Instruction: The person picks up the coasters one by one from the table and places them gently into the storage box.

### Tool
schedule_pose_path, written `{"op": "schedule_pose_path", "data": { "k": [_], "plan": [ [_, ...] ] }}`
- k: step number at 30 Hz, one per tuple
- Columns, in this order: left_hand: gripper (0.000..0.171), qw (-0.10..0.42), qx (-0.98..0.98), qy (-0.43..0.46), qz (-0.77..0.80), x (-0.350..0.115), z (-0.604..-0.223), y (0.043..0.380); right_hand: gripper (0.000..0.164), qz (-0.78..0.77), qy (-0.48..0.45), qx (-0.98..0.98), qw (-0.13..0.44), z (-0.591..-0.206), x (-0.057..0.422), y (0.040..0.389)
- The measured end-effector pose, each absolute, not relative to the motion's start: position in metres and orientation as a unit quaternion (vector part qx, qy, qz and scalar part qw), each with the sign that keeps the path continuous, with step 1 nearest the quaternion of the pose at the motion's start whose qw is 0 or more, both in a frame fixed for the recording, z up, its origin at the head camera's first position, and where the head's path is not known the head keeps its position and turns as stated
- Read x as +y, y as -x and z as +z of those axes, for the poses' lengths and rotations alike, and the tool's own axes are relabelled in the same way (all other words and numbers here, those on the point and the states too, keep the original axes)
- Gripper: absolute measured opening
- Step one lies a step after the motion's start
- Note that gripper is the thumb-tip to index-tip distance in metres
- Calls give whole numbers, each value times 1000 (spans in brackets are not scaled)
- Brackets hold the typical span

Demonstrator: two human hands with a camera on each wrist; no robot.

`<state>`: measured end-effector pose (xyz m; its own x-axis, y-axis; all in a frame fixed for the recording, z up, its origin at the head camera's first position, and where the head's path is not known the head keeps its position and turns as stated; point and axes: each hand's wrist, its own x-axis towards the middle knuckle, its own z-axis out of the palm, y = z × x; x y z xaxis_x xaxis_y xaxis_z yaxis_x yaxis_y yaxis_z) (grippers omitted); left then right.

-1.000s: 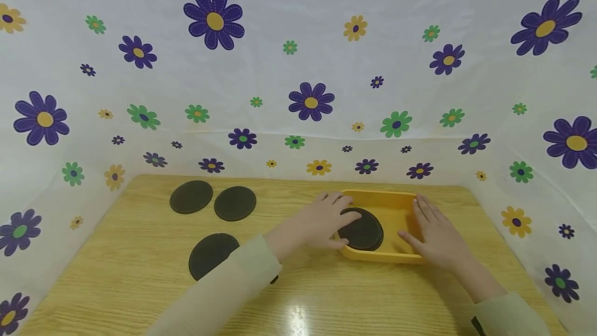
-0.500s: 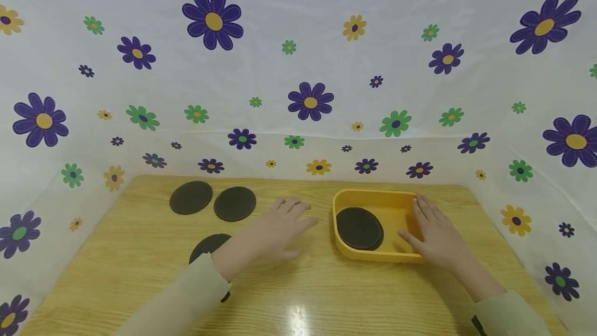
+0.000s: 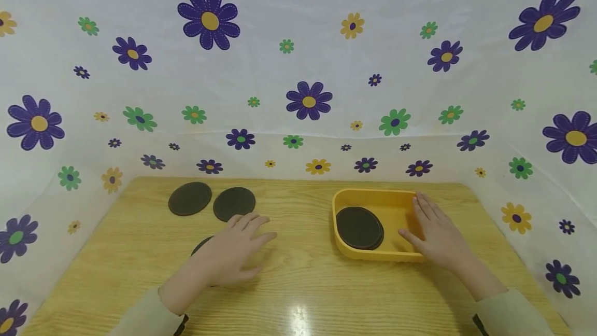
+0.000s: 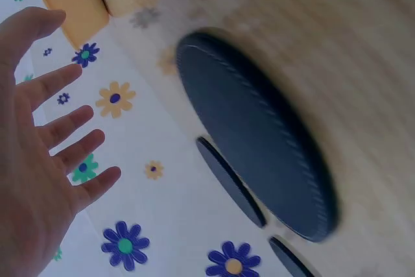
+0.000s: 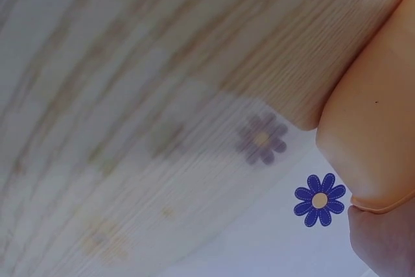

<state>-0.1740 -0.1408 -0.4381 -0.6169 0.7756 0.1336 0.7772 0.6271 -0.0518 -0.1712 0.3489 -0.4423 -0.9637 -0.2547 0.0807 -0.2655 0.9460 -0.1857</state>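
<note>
My left hand (image 3: 228, 253), fingers spread and holding nothing, hovers over the nearest black round coaster (image 3: 201, 244), covering most of it in the head view. In the left wrist view this coaster (image 4: 253, 134) shows a stitched edge and lies to the side of the palm. My right hand (image 3: 438, 232) rests along the right rim of a yellow-orange tray (image 3: 380, 256), fingers straight and thumb reaching inside. A small stack of black coasters (image 3: 359, 228) lies in the tray's left part. The right wrist view shows the tray's outer wall (image 5: 369, 108) and a bit of that hand.
Two more black coasters, one at the far left (image 3: 189, 198) and one beside it (image 3: 235, 203), lie flat near the back of the wooden table (image 3: 298, 284). A white sheet with printed flowers (image 3: 261, 77) rises behind and on both sides.
The left hand has left the tray's left side, with nothing in it, and moved left across the table to the nearest coaster. The right hand and the tray have stayed put.
</note>
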Motion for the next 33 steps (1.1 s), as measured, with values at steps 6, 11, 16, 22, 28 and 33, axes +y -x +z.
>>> {"op": "schedule_pose_path", "data": {
  "k": [6, 11, 16, 22, 28, 33],
  "plan": [
    [71, 75, -908, 411, -23, -169, -452, 165, 96, 97, -131, -986, 30, -444, 350, 172],
    [73, 59, -916, 396, -34, -185, -461, 159, 96, 93, -132, -986, 29, -444, 351, 173],
    [69, 46, -921, 384, -40, -197, -468, 157, 96, 96, -131, -986, 25, -444, 350, 173],
    [70, 42, -924, 377, -52, -205, -471, 161, 96, 95, -130, -987, 26, -444, 350, 174],
    [74, 29, -926, 368, -72, -214, -474, 165, 96, 94, -130, -987, 25, -444, 350, 173],
    [76, 9, -930, 356, -89, -217, -474, 166, 96, 95, -128, -987, 23, -443, 349, 173]
  ]
}}
